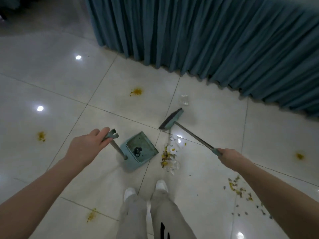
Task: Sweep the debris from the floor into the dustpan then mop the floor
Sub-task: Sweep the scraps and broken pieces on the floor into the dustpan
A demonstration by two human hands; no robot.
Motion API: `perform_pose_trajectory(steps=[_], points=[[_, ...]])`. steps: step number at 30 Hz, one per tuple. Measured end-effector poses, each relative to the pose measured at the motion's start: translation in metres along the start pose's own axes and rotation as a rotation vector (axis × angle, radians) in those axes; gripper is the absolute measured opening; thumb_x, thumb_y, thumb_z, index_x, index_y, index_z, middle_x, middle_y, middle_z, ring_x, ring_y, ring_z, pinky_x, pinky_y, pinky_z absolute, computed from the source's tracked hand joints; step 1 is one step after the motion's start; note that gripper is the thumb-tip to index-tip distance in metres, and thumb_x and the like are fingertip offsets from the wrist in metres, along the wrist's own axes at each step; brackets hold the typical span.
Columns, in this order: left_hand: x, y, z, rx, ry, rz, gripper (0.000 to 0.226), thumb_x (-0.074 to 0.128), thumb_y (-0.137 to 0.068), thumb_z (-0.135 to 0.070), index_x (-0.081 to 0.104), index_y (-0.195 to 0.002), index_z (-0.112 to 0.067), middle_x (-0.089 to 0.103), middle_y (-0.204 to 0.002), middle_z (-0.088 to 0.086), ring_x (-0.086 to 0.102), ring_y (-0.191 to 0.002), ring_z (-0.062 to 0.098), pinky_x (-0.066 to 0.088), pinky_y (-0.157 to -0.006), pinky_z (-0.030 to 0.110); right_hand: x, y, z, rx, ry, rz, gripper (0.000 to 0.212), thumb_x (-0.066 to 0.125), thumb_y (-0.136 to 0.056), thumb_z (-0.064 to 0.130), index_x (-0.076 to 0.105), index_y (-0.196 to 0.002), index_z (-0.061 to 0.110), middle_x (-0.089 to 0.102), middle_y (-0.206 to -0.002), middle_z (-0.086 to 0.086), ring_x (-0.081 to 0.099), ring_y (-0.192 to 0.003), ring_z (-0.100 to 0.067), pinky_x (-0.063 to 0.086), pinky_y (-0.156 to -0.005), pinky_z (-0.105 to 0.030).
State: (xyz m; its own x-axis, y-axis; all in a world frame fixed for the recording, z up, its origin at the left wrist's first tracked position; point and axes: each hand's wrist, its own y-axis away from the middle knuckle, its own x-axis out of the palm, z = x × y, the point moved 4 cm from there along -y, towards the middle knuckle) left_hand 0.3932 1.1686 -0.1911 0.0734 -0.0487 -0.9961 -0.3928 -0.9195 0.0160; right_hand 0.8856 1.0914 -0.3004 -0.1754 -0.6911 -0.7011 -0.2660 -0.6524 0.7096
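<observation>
A teal dustpan point(144, 147) rests on the white tiled floor with a small dark lump inside it. My left hand point(86, 146) grips the top of its upright handle point(117, 149). My right hand point(231, 156) holds the end of a broom handle point(193, 134); the teal broom head point(171, 119) hovers or rests beyond the dustpan, to the right. A pile of yellow and dark debris point(166, 156) with clear plastic scraps lies just right of the dustpan's mouth. More debris point(240, 188) is scattered at the lower right.
Yellow stains mark the tiles at the far centre point(136, 91), left point(41, 136), lower left point(91, 216) and right point(299, 156). A clear crumpled plastic piece point(184, 99) lies beyond the broom. A teal curtain point(207, 40) hangs along the far right. My white shoes point(161, 186) stand below.
</observation>
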Motion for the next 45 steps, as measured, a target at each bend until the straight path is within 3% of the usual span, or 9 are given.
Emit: perform_pose_trajectory(steps=[6, 11, 14, 16, 21, 31, 37, 40, 45], points=[[0.0, -0.027, 0.0, 0.149, 0.011, -0.028, 0.067, 0.006, -0.091, -0.066, 0.05, -0.108, -0.019, 0.059, -0.074, 0.006, 0.055, -0.042, 0.03, 0.038, -0.037, 0.027, 0.055, 0.083, -0.01, 0.125, -0.093, 0.046, 0.037, 0.035, -0.101, 0.034, 0.048, -0.136, 0.029, 0.063, -0.099, -0.003, 0.06, -0.076, -0.017, 0.05, -0.066, -0.027], [-0.001, -0.037, 0.009, 0.206, 0.022, -0.001, 0.033, 0.038, -0.092, -0.055, 0.041, -0.107, -0.025, 0.06, -0.082, 0.004, 0.058, -0.05, 0.03, 0.041, -0.04, 0.029, 0.08, 0.142, 0.012, 0.169, -0.111, 0.069, 0.039, 0.037, -0.102, 0.03, 0.044, -0.141, 0.027, 0.064, -0.117, -0.005, 0.064, -0.095, -0.02, 0.055, -0.082, -0.032], [-0.002, -0.044, 0.012, 0.256, 0.017, 0.006, 0.031, 0.051, -0.09, -0.047, 0.044, -0.108, -0.023, 0.06, -0.082, 0.006, 0.059, -0.05, 0.032, 0.042, -0.04, 0.032, 0.073, 0.158, 0.027, 0.175, -0.215, 0.034, 0.038, 0.04, -0.102, 0.031, 0.046, -0.14, 0.026, 0.065, -0.115, -0.003, 0.064, -0.08, -0.016, 0.055, -0.07, -0.029], [-0.005, -0.05, 0.012, 0.294, -0.01, 0.001, 0.032, 0.047, -0.09, -0.049, 0.044, -0.107, -0.023, 0.06, -0.08, 0.005, 0.058, -0.048, 0.031, 0.039, -0.039, 0.029, 0.065, 0.161, 0.032, 0.183, -0.316, -0.007, 0.036, 0.042, -0.102, 0.033, 0.051, -0.136, 0.026, 0.063, -0.089, 0.005, 0.056, -0.063, -0.011, 0.048, -0.054, -0.024], [-0.008, -0.068, 0.017, 0.308, -0.026, -0.023, 0.033, 0.046, -0.088, -0.051, 0.046, -0.107, -0.024, 0.062, -0.079, 0.004, 0.057, -0.044, 0.029, 0.033, -0.038, 0.023, 0.034, 0.15, 0.038, 0.21, -0.491, -0.082, 0.034, 0.041, -0.101, 0.038, 0.056, -0.13, 0.03, 0.055, -0.071, 0.002, 0.053, -0.056, -0.014, 0.043, -0.046, -0.024], [-0.006, -0.083, 0.006, 0.178, -0.031, 0.032, 0.029, 0.062, -0.087, -0.039, 0.046, -0.106, -0.023, 0.064, -0.082, 0.005, 0.057, -0.043, 0.029, 0.039, -0.038, 0.026, -0.093, -0.001, 0.044, 0.173, -0.67, -0.163, 0.03, 0.044, -0.1, 0.027, 0.062, -0.12, 0.014, 0.055, -0.076, -0.01, 0.052, -0.049, -0.023, 0.04, -0.04, -0.023], [0.007, -0.103, 0.002, 0.17, -0.023, 0.009, 0.064, 0.012, -0.09, -0.068, 0.048, -0.108, -0.019, 0.062, -0.077, 0.006, 0.056, -0.04, 0.028, 0.041, -0.038, 0.026, -0.127, -0.104, 0.055, 0.186, -0.669, -0.123, 0.03, 0.041, -0.1, 0.02, 0.063, -0.105, 0.001, 0.058, -0.064, -0.014, 0.059, -0.057, -0.028, 0.046, -0.05, -0.029], [0.018, -0.105, -0.005, 0.19, -0.04, 0.013, 0.066, 0.008, -0.091, -0.068, 0.048, -0.107, -0.018, 0.06, -0.073, 0.006, 0.052, -0.037, 0.028, 0.04, -0.036, 0.025, -0.111, -0.13, 0.069, 0.229, -0.654, -0.072, 0.022, 0.039, -0.099, 0.018, 0.056, -0.095, 0.005, 0.055, -0.065, -0.013, 0.058, -0.055, -0.026, 0.048, -0.054, -0.03], [0.02, -0.095, -0.007, 0.194, -0.056, 0.054, 0.066, 0.009, -0.093, -0.066, 0.051, -0.108, -0.017, 0.06, -0.076, 0.006, 0.052, -0.04, 0.027, 0.04, -0.038, 0.025, -0.052, -0.107, 0.082, 0.187, -0.611, -0.02, 0.032, 0.04, -0.094, 0.007, 0.058, -0.12, 0.003, 0.059, -0.094, -0.017, 0.06, -0.083, -0.028, 0.05, -0.071, -0.035]])
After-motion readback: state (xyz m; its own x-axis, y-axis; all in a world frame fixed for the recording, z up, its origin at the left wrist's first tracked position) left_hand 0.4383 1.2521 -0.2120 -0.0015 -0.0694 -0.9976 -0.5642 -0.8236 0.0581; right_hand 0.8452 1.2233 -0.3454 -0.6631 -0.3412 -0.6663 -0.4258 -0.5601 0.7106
